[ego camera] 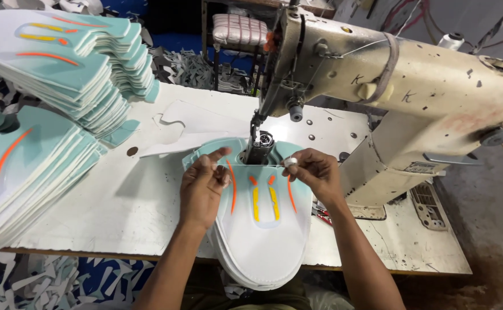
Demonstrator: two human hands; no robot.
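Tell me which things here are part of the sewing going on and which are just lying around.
In use:
left hand
right hand
shoe piece
sewing machine

Lying about:
stacked shoe pieces
scraps on the floor
thread cone

The shoe upper piece is white and pale teal with orange and yellow stripes; the worktop is white.

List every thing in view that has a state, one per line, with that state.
Left hand: fingers pinching the top edge of the piece.
Right hand: fingers pinched at the same edge, by the needle post.
White and teal shoe-upper piece with orange and yellow stripes: flat, overhanging the table edge.
Cream sewing machine: threaded.
Stacks of matching teal pieces: piled, fanned.
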